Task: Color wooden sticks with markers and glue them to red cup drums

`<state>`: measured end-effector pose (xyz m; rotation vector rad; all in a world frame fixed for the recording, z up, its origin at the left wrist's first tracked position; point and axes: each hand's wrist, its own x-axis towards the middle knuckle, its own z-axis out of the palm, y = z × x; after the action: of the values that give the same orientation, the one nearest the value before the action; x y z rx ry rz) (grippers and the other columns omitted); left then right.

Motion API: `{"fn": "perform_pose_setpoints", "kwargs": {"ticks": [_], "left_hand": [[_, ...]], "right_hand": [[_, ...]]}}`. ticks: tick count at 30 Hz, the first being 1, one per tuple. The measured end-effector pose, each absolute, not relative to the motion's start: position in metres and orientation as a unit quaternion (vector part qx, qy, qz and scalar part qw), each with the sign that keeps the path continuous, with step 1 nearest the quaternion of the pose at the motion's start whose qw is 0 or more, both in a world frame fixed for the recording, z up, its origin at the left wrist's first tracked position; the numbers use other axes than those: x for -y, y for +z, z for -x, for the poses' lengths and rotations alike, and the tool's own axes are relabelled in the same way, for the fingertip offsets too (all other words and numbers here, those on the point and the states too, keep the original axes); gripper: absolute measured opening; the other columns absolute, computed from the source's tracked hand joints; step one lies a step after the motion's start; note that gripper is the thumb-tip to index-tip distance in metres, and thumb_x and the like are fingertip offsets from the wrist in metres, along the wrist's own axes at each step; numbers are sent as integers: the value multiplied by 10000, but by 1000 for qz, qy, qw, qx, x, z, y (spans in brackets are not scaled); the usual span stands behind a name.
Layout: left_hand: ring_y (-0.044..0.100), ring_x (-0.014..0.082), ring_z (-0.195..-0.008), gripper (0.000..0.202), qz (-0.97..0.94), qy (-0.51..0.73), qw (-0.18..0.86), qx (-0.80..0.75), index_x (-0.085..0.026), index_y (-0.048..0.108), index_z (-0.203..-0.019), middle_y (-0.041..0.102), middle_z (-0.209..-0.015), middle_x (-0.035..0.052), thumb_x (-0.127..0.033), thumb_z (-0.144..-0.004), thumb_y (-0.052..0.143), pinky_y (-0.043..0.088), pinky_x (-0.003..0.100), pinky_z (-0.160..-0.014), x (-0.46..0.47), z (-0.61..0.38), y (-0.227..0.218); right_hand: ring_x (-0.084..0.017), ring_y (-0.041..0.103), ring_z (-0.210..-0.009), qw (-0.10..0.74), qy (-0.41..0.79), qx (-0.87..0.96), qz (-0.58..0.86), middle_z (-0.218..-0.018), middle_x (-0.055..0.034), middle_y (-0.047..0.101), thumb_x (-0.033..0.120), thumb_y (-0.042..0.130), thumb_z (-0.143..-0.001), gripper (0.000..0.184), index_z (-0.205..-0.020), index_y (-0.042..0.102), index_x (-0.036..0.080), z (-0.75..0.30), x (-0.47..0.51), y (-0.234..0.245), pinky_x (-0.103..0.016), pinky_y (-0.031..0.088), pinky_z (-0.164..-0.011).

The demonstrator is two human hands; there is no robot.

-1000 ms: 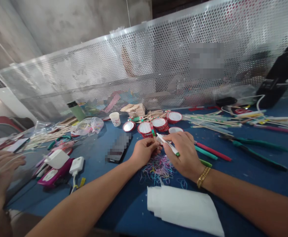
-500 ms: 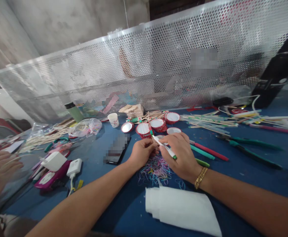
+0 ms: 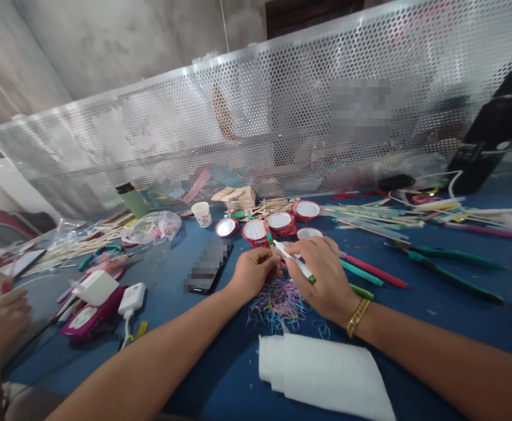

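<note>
Head view: left hand (image 3: 252,272) pinches a slim stick (image 3: 269,238); right hand (image 3: 324,273), angled inward, grips a white marker (image 3: 302,268).

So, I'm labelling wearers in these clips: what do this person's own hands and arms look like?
The left hand and right hand are gloveless, and no sleeves show. A gold-coloured, linked band circles the right wrist; no band shows on the left.
</note>
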<state>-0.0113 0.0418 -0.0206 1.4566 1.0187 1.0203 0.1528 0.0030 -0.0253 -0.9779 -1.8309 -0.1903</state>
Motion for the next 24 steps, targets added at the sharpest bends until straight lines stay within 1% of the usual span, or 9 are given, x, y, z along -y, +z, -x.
{"fn": "perform_pose_setpoints", "kwargs": {"ticks": [4,9,15,20,24], "left_hand": [[503,89,-487,285,-603,423,524,-427,-154,635,-658,617,-580,-4,-413,-723,733,367,210,-485,-41,11,-20],[535,100,-509,296,-600,428,521,-431,-152,638,-665,610,-572,-8,-421,-699,758,394,214,-510,-42,11,-21],[524,95,-501,294,-600,427,525,-426,-151,642,-667,628,-588,1,-422,-715,745,395,215,-508,-43,11,-24],[506,91,-488,297,-606,426,520,-425,-153,621,-644,604,-558,-9,-415,-716,744,382,211,-499,-42,12,-22],[515,93,-498,283,-601,429,523,-427,-156,625,-650,618,-588,-6,-406,-726,732,379,211,-496,-42,11,-21]], "right_hand": [[-219,580,-935,511,-82,754,404,-954,-41,698,262,499,-945,110,-978,593,215,-153,-2,-25,-410,359,-883],[-216,585,-934,504,-74,766,392,-949,-34,696,257,498,-947,99,-961,587,215,-151,-1,-23,-415,352,-898],[-225,586,-926,507,-78,759,402,-947,-45,698,265,492,-946,114,-960,595,217,-152,0,-22,-421,358,-883],[-222,589,-932,498,-74,766,399,-948,-34,701,260,498,-947,104,-964,592,220,-152,0,-22,-423,354,-899],[-223,581,-930,506,-89,755,407,-954,-43,698,256,504,-941,104,-968,594,212,-152,-1,-23,-416,358,-887]]}}
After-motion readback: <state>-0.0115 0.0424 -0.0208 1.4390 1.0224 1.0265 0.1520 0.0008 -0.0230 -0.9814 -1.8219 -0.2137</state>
